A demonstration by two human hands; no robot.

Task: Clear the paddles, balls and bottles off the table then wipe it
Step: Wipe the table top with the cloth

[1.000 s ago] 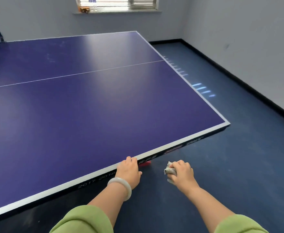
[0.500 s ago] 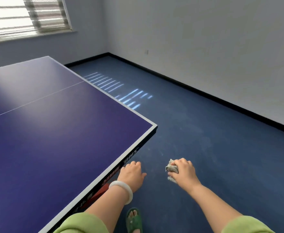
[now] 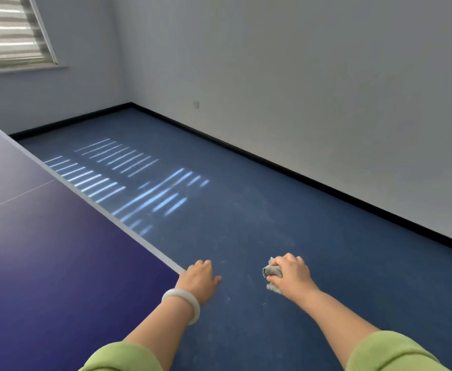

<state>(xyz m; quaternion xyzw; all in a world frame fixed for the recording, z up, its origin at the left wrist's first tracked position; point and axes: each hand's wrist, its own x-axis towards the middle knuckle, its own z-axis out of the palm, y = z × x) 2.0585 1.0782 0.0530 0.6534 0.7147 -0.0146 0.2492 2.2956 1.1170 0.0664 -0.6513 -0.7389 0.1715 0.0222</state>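
Observation:
The blue table-tennis table [image 3: 59, 263] fills the left side of the head view, its top bare of paddles, balls and bottles where it shows. My left hand [image 3: 199, 278], with a white bangle on the wrist, hangs at the table's near right corner with fingers curled downward and nothing visible in it. My right hand [image 3: 291, 274] is out over the floor to the right of the table, fist closed around a crumpled grey cloth [image 3: 272, 271].
Dark blue floor [image 3: 273, 210] stretches right of the table to a grey wall with a black skirting board [image 3: 326, 183]. Striped sunlight falls on the floor beside the table edge. A window with blinds [image 3: 10, 36] sits at upper left.
The view has swung right, so the table slid to the left and more floor and wall show. My left hand has come off the table's end edge to its corner; the right still grips the cloth.

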